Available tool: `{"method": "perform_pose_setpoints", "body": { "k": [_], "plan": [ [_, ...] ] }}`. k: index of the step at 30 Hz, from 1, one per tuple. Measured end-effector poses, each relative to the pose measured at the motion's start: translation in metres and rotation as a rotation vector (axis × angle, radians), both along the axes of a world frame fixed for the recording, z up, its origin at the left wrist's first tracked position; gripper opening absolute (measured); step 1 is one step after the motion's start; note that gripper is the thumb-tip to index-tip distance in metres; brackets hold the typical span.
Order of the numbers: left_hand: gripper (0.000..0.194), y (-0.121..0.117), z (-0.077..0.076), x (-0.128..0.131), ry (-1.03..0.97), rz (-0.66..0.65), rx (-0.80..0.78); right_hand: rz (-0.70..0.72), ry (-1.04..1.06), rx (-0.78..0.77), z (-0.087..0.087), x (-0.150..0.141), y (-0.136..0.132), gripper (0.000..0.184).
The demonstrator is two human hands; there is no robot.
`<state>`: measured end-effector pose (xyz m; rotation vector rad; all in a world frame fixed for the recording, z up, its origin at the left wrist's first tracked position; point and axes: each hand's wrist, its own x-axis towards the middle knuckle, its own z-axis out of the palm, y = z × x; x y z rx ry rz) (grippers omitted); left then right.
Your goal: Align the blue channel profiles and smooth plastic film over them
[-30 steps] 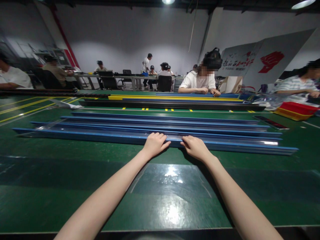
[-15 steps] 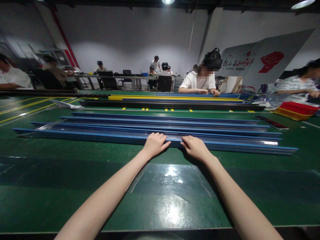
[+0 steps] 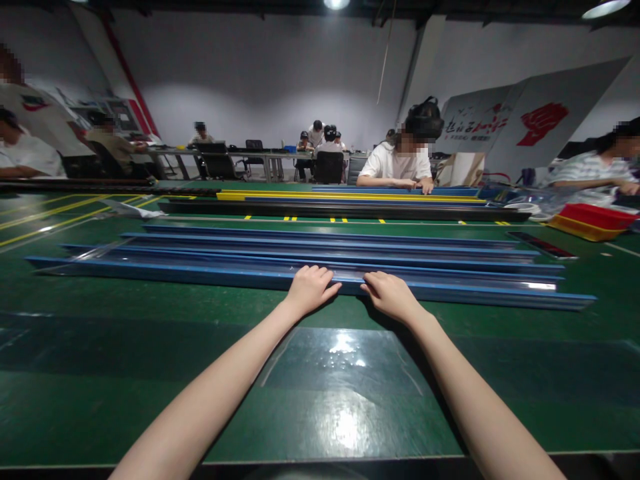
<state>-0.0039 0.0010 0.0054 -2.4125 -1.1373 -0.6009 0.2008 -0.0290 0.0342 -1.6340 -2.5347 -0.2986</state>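
Several long blue channel-shaped profiles lie side by side across the green table [image 3: 220,413]. On the nearest blue profile [image 3: 200,271], my left hand [image 3: 311,288] curls its fingers over the top edge, with the thumb along the near side. A short way to the right, my right hand [image 3: 389,292] grips the same profile in a like manner. The fingertips of both hands are partly hidden behind the edge. Clear film [image 3: 95,253] lies over the left ends of the profiles. Between my forearms, a flat transparent sheet [image 3: 345,363] reflects the ceiling light.
Beyond the blue profiles lie a black profile [image 3: 350,210] and yellow profiles [image 3: 350,195]. A dark flat phone-like object [image 3: 543,245] and a red tray [image 3: 597,217] are at the right. Across the table a co-worker [image 3: 400,163] leans over the profiles; other people sit farther back.
My hands and the blue profiles have stayed in place. A standing person has come into view at the far left. The co-worker opposite has shifted their hands slightly.
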Motion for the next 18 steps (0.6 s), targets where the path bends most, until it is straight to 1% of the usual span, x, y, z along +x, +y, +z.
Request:
{"method": "perform_pose_setpoints", "body": {
  "k": [11, 18],
  "plan": [
    [0.036, 0.0003, -0.0006, 0.0001, 0.005, 0.003, 0.045, 0.002, -0.004, 0.015, -0.0007, 0.0000, 0.0003, 0.024],
    [0.035, 0.0004, -0.0012, -0.0001, -0.006, -0.002, 0.060, -0.010, 0.003, -0.001, -0.0008, 0.0000, 0.0004, 0.025]
  ]
}}
